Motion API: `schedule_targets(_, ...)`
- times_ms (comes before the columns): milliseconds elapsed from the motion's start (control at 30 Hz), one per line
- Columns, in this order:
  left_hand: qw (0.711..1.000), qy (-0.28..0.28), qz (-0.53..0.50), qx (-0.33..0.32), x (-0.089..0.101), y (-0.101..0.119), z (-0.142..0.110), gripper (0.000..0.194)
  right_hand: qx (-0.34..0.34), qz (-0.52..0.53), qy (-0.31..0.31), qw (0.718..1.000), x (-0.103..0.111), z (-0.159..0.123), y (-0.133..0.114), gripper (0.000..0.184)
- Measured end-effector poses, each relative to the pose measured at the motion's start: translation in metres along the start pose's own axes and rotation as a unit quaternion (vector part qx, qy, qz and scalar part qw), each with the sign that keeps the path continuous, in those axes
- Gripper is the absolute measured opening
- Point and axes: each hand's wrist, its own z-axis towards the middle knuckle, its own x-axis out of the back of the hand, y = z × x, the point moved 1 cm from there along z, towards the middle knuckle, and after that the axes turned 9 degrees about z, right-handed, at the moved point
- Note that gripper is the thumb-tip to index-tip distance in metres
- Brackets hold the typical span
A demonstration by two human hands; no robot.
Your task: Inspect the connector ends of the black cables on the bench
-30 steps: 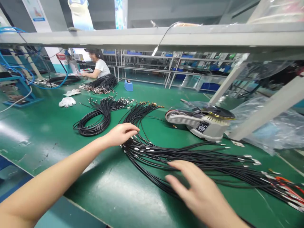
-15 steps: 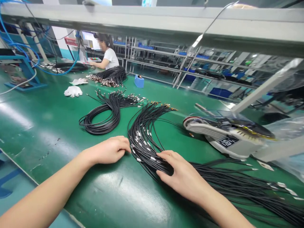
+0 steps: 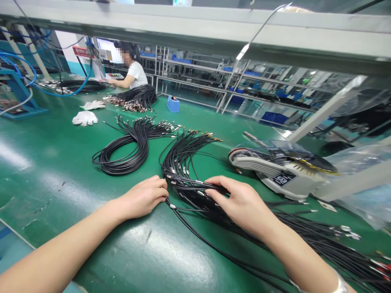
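The right hand [image 3: 241, 203] closes around a bundle of black metal-tipped cables [image 3: 195, 188]; the left hand [image 3: 142, 198], narrowly curled, touches its near edge. They lie on a green workbench [image 3: 51, 183]; a co-worker [image 3: 134, 75] sits upper left, before metal shelving [image 3: 195, 73].

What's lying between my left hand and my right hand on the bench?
The head view shows a bunch of black cables with small metal ends between your left hand and right hand, on the green bench mat.
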Motion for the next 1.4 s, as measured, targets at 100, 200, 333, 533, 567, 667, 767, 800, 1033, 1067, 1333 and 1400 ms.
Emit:
schedule_targets(100, 1.000, -0.013, -0.016, 0.000, 0.003, -0.001, 0.000, 0.018, -0.004, 0.015, 0.031, 0.999, 0.002, 0.006, 0.003, 0.016)
schedule_targets(200, 0.999, -0.008, -0.038, 0.004, 0.006, -0.002, -0.001, 0.019, -0.012, 0.020, 0.037, 0.999, -0.002, 0.007, 0.006, 0.015)
schedule_targets(333, 1.000, -0.018, -0.018, 0.001, 0.006, -0.002, -0.002, 0.024, -0.008, 0.014, 0.025, 1.000, -0.008, 0.005, 0.006, 0.014)
schedule_targets(533, 0.999, -0.035, 0.013, -0.021, 0.002, 0.006, 0.000, 0.027, -0.011, 0.003, 0.048, 0.999, -0.015, 0.004, 0.002, 0.015)
schedule_targets(567, 0.999, -0.035, 0.005, -0.030, 0.002, 0.008, 0.000, 0.027, -0.010, 0.001, 0.046, 0.999, -0.018, 0.003, 0.002, 0.014)
schedule_targets(667, 0.998, -0.035, -0.025, -0.050, 0.003, 0.014, 0.000, 0.026, 0.001, -0.001, 0.039, 0.999, -0.026, -0.001, 0.000, 0.015)
schedule_targets(767, 0.998, -0.002, -0.047, -0.042, 0.010, 0.011, -0.002, 0.023, 0.002, -0.007, 0.049, 0.999, -0.032, -0.006, 0.001, 0.014)
schedule_targets(800, 0.998, 0.010, -0.044, -0.035, 0.012, 0.009, -0.003, 0.022, -0.001, -0.014, 0.052, 0.999, -0.033, -0.007, 0.002, 0.014)
schedule_targets(1033, 0.996, -0.004, 0.062, -0.057, 0.006, 0.008, -0.004, 0.020, 0.054, -0.076, 0.065, 0.993, -0.041, -0.026, -0.009, 0.019)
schedule_targets(1067, 0.995, 0.000, 0.074, -0.061, 0.004, 0.009, -0.004, 0.021, 0.080, -0.067, 0.086, 0.991, -0.044, -0.033, -0.013, 0.021)
schedule_targets(1333, 0.997, 0.048, -0.040, -0.040, 0.007, 0.002, -0.002, 0.020, 0.072, -0.017, 0.054, 0.996, -0.085, -0.062, -0.018, 0.036)
schedule_targets(1400, 0.994, 0.079, -0.076, -0.010, 0.011, -0.002, 0.001, 0.017, 0.075, -0.010, 0.059, 0.995, -0.090, -0.052, -0.017, 0.041)
